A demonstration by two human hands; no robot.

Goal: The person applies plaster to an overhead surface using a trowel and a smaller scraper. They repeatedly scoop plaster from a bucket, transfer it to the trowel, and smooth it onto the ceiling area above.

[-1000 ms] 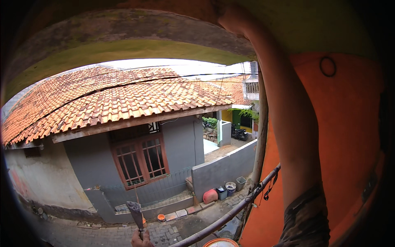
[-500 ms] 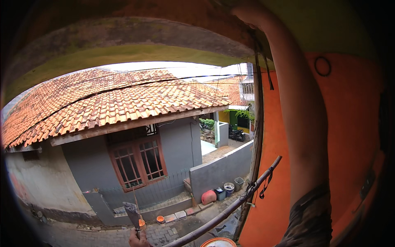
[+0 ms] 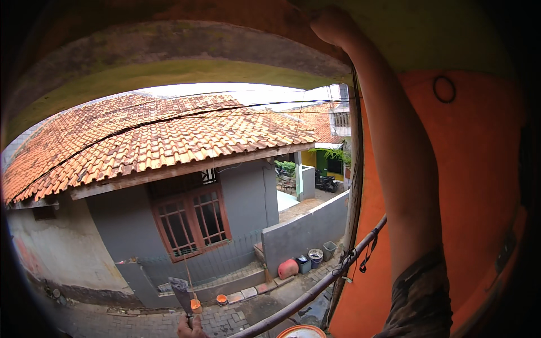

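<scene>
My left hand [image 3: 191,327] is low in the head view, its fingers wrapped round a putty knife. The broad grey blade of the putty knife [image 3: 180,286] points upward. High above, my right hand [image 3: 331,25] is raised to the dark underside of the beam [image 3: 253,31], by its edge. Its fingers look closed and lie in shadow; whatever they may hold is hidden. My bare right forearm [image 3: 389,141] runs up past the orange wall [image 3: 360,281], with a dark patterned sleeve at the elbow.
A bamboo pole [image 3: 307,297] slants across the front, tied to an upright post [image 3: 356,163]. Below it shows an orange-rimmed bucket [image 3: 302,328]. Beyond and lower lie a paved lane [image 3: 146,325], several tubs and a grey house with a tiled roof [image 3: 169,132]. Cables cross the gap.
My right hand and forearm have shifted a little to the left along the beam. A dark strip that hung beside the post no longer shows. The left hand keeps its place.
</scene>
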